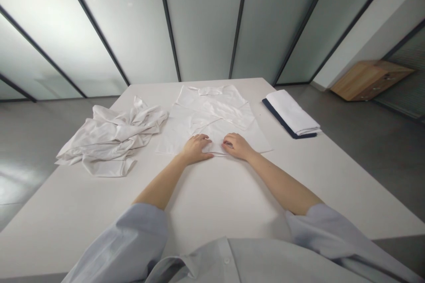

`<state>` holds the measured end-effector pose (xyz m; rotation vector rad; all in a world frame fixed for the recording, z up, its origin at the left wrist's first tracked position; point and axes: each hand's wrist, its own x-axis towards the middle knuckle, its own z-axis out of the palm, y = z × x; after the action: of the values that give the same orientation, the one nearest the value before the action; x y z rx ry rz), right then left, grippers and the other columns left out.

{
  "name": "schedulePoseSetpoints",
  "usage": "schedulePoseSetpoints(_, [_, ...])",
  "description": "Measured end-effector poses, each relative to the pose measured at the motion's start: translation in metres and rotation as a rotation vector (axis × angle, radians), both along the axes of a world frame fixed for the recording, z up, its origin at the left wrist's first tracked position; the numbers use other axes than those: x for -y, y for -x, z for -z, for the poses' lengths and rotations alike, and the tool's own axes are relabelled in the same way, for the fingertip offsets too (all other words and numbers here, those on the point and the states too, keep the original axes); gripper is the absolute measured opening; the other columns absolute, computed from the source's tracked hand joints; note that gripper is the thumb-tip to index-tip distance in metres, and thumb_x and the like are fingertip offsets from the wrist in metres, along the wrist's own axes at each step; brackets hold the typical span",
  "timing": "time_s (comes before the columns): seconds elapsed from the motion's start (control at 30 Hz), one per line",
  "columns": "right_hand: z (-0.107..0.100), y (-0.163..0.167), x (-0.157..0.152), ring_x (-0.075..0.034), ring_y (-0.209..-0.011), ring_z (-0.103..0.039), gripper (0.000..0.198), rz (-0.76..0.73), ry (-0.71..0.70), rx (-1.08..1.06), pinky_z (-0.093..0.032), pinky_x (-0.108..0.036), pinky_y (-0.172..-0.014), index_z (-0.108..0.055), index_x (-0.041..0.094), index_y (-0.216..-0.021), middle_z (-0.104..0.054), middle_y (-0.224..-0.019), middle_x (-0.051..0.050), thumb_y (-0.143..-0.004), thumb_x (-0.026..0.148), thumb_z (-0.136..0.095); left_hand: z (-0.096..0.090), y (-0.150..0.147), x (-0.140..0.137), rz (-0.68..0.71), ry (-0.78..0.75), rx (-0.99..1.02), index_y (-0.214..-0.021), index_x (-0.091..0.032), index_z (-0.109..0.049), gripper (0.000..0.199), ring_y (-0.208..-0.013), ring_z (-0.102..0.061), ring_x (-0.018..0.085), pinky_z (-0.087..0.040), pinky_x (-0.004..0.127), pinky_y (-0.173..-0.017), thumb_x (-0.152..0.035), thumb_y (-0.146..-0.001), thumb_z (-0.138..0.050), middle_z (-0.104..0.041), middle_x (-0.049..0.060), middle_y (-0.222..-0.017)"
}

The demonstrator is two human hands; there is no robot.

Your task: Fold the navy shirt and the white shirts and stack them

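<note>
A white collared shirt (pixel 222 115) lies spread on the table, its collar at the far end and its hem toward me. Wrinkled layers of cloth cross its middle. At the near hem, my left hand (pixel 196 149) rests on the fabric with its thumb apart from the fingers. Just to the right, my right hand (pixel 237 146) has curled fingers and thumb closed at the same hem, pinching the cloth. The exact grip under its fingertips is partly hidden.
A crumpled heap of white cloth (pixel 116 135) lies on the left of the white table (pixel 226 199). Folded white cloth (pixel 292 112) sits on a dark navy folded piece (pixel 279 117) at the right. Beyond stand frosted glass panels (pixel 206 22) and a wooden cabinet (pixel 361 80).
</note>
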<state>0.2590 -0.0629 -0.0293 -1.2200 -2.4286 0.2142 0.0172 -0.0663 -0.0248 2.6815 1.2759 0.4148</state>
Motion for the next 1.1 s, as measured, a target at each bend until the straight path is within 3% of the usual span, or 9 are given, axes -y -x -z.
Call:
schedulePoseSetpoints(0.13, [0.0, 0.005, 0.004, -0.021, -0.087, -0.059, 0.024, -0.087, -0.007, -0.037, -0.042, -0.033, -0.081, -0.067, 0.017, -0.084, -0.067, -0.087, -0.008, -0.089, 0.039, -0.056, 0.003, -0.008, 0.0, 0.079, -0.025, -0.027, -0.097, -0.021, -0.07, 0.025, -0.098, -0.062, 0.02, -0.046, 0.033, -0.091, -0.041, -0.089, -0.058, -0.067, 0.006, -0.107])
schedulePoseSetpoints(0.23, [0.0, 0.009, 0.005, -0.022, -0.083, -0.058, 0.032, -0.155, -0.028, -0.012, -0.043, -0.033, -0.078, -0.066, 0.017, -0.082, -0.066, -0.086, -0.008, -0.08, 0.049, -0.067, 0.003, -0.012, 0.0, 0.065, -0.05, -0.046, -0.088, -0.018, -0.068, 0.025, -0.09, -0.062, 0.018, -0.047, 0.031, -0.083, -0.034, -0.095, -0.049, -0.067, 0.006, -0.093])
schedulePoseSetpoints(0.33, [0.0, 0.011, 0.004, -0.022, -0.087, -0.058, 0.022, -0.144, -0.046, 0.074, -0.042, -0.033, -0.079, -0.067, 0.016, -0.085, -0.066, -0.091, -0.009, -0.083, 0.038, -0.065, 0.002, -0.013, 0.001, 0.018, -0.078, -0.085, -0.085, -0.018, -0.066, 0.029, -0.088, -0.061, 0.018, -0.047, 0.03, -0.08, -0.033, -0.097, -0.044, -0.065, 0.007, -0.09])
schedulePoseSetpoints(0.4, [-0.001, 0.011, 0.003, -0.022, -0.09, -0.059, 0.014, -0.114, -0.04, 0.135, -0.042, -0.032, -0.08, -0.068, 0.015, -0.09, -0.067, -0.094, -0.01, -0.087, 0.024, -0.058, 0.001, -0.014, 0.002, -0.023, -0.087, -0.13, -0.086, -0.018, -0.065, 0.033, -0.089, -0.06, 0.018, -0.047, 0.03, -0.08, -0.035, -0.098, -0.04, -0.063, 0.007, -0.092])
schedulePoseSetpoints(0.5, [-0.004, 0.009, 0.002, -0.022, -0.095, -0.059, 0.021, -0.093, -0.017, 0.21, -0.041, -0.032, -0.083, -0.068, 0.014, -0.1, -0.067, -0.1, -0.011, -0.085, 0.013, -0.054, -0.002, -0.013, 0.002, -0.044, -0.071, -0.195, -0.091, -0.018, -0.065, 0.028, -0.093, -0.06, 0.02, -0.047, 0.031, -0.081, -0.037, -0.096, -0.044, -0.063, 0.008, -0.095])
schedulePoseSetpoints(0.6, [-0.006, 0.004, 0.002, -0.022, -0.1, -0.059, 0.03, -0.072, 0.012, 0.279, -0.042, -0.032, -0.086, -0.068, 0.015, -0.106, -0.066, -0.107, -0.011, -0.081, 0.008, -0.053, -0.006, -0.008, 0.001, -0.041, -0.035, -0.271, -0.099, -0.02, -0.064, 0.018, -0.098, -0.059, 0.021, -0.048, 0.032, -0.084, -0.025, -0.091, -0.049, -0.062, 0.008, -0.101])
schedulePoseSetpoints(0.77, [-0.012, -0.02, -0.001, -0.022, -0.102, -0.06, 0.039, 0.034, 0.05, 0.387, -0.043, -0.032, -0.088, -0.068, 0.018, -0.11, -0.066, -0.112, -0.01, -0.077, 0.004, -0.052, -0.009, 0.022, -0.002, -0.077, -0.012, -0.382, -0.113, -0.023, -0.062, 0.034, -0.109, -0.056, 0.023, -0.048, 0.036, -0.091, -0.011, -0.084, -0.049, -0.06, 0.008, -0.117])
schedulePoseSetpoints(0.93, [-0.011, -0.059, -0.006, -0.025, -0.108, -0.059, 0.042, 0.158, -0.009, 0.38, -0.044, -0.035, -0.094, -0.069, 0.014, -0.111, -0.066, -0.117, -0.012, -0.076, 0.003, -0.05, -0.006, 0.066, -0.003, -0.272, -0.072, -0.313, -0.132, -0.025, -0.054, 0.058, -0.132, -0.04, 0.027, -0.042, 0.041, -0.105, -0.008, -0.077, -0.052, -0.043, 0.008, -0.146])
schedulePoseSetpoints(1.1, [0.004, -0.082, -0.012, -0.026, -0.124, -0.053, 0.054, 0.212, -0.029, 0.302, -0.041, -0.038, -0.104, -0.064, 0.015, -0.125, -0.056, -0.138, -0.011, -0.073, 0.005, -0.053, -0.008, 0.089, -0.008, -0.278, 0.086, -0.303, -0.13, -0.022, -0.057, 0.06, -0.127, -0.05, 0.018, -0.037, 0.031, -0.11, -0.004, -0.075, -0.046, -0.056, 0.003, -0.139])
